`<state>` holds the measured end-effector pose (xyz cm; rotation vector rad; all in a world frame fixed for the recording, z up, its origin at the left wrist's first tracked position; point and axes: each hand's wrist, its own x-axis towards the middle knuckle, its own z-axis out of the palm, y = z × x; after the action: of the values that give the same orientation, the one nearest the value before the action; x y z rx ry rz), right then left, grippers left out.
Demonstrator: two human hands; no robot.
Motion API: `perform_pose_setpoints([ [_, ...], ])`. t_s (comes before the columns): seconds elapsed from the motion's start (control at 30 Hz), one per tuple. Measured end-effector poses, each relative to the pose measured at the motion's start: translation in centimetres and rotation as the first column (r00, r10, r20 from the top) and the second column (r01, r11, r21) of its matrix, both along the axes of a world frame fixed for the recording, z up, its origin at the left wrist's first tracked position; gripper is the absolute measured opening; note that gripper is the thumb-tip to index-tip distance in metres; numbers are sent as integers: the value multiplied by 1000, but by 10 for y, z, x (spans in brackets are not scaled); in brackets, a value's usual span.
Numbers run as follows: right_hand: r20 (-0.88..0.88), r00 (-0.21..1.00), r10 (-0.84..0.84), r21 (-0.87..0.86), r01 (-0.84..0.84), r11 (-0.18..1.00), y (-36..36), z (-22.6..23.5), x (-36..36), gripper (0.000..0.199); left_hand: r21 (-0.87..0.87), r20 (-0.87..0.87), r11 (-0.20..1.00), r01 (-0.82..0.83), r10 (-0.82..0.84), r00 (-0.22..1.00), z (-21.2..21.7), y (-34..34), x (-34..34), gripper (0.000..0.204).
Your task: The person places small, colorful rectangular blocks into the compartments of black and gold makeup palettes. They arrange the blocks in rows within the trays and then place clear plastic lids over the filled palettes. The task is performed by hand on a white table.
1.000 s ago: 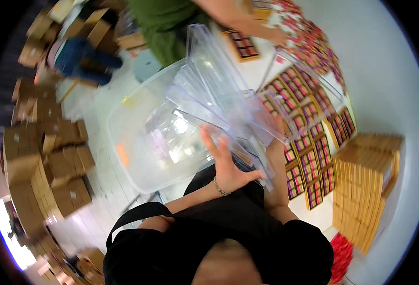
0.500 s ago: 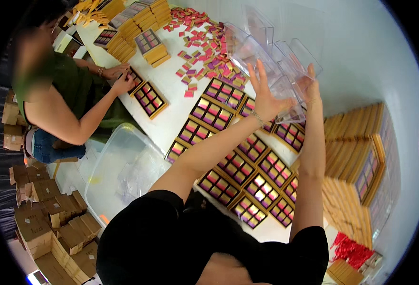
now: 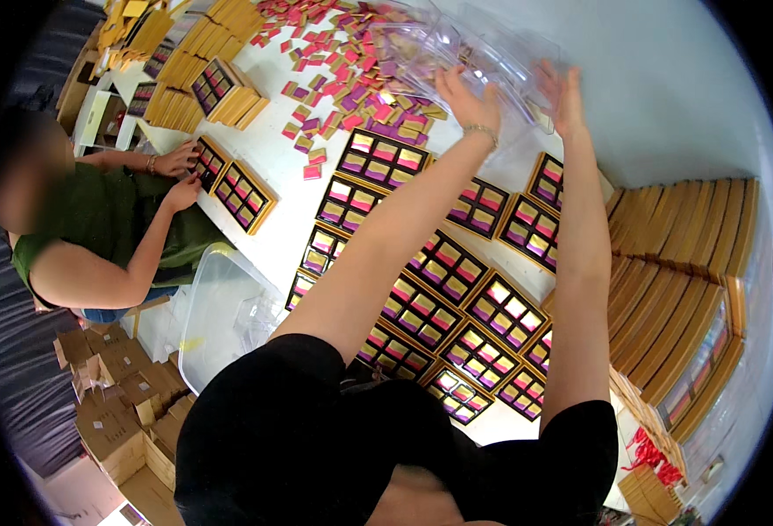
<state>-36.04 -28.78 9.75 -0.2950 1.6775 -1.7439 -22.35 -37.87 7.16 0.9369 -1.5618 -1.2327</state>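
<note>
At the far end of the table, a loose pile of clear plastic lids [image 3: 478, 66] leans towards the pale wall. My left hand [image 3: 471, 101] is against its near side, fingers spread and thumb apart. On the pile's right side my right hand [image 3: 565, 98] is raised with stretched fingers, partly seen through the plastic. Both hands are open at the lids; which edges they touch is hard to make out. Beneath my forearms lie rows of black-lined trays [image 3: 443, 263], each holding small pink, purple and gold wrapped pieces.
Loose wrapped pieces [image 3: 351, 61] are scattered at the back. Tall stacks of yellow-edged boxes [image 3: 676, 237] line the right side. At left, a co-worker in green [image 3: 97, 202] handles a tray. A clear plastic bin [image 3: 220, 289] stands near my left, with cardboard cartons [image 3: 115, 421] beyond it.
My hands have moved farther away and up with the plastic lids, now lower against the wall beside the scattered pieces. My fingers have spread. The view has shifted right.
</note>
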Motion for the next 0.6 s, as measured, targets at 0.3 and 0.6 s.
perform_pose_setpoints([
  [0.3, -874, 485, -12, 152, 297, 943, 25, -20, 94, 107, -83, 377, 997, 4, 28, 926, 5, -23, -15, 16],
  [0.6, -941, 317, 116, 270, 500, 823, 23, -28, 108, 124, -744, 159, 668, 0, 177, 971, 29, -137, 109, 25],
])
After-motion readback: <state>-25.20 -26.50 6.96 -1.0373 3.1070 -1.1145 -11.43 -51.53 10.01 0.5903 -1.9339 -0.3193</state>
